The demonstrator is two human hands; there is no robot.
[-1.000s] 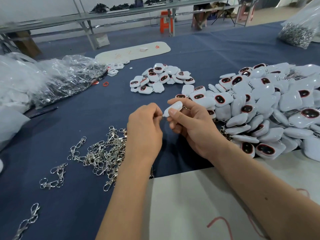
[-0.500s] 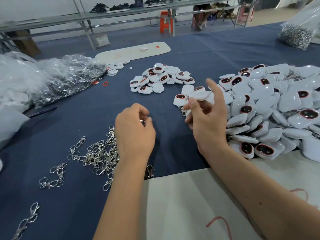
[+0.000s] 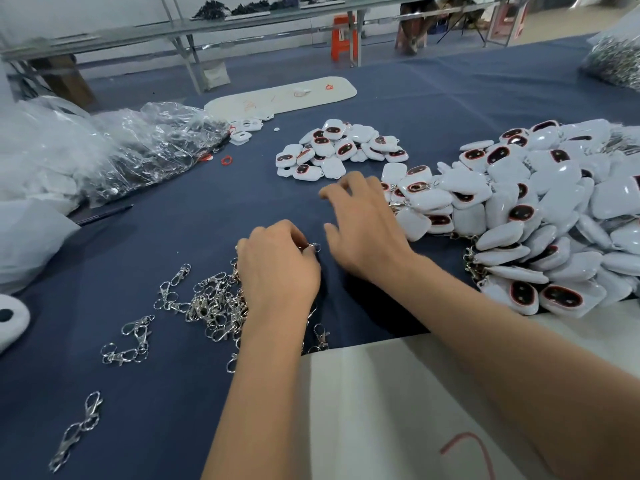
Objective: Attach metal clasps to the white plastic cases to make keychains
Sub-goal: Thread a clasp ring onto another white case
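Note:
My left hand (image 3: pixel 277 268) sits curled over the right edge of a heap of silver metal clasps (image 3: pixel 211 303) and pinches one clasp (image 3: pixel 313 247) at its fingertips. My right hand (image 3: pixel 363 223) hovers with fingers spread and empty, between the small pile of white cases (image 3: pixel 339 150) and the big pile of white cases with clasps on them (image 3: pixel 540 209). The cases are rounded white plastic with a dark, red-rimmed window.
Loose clasps (image 3: pixel 128 341) lie scattered on the blue cloth (image 3: pixel 166 230) at the left. Clear plastic bags (image 3: pixel 114 150) lie at the far left, a bag of metal parts (image 3: pixel 616 60) at the far right. A white sheet (image 3: pixel 398 410) covers the near edge.
My right hand let go of the finished case onto the big pile and swung left with fingers spread. My left hand dropped to the clasp heap and took up a clasp.

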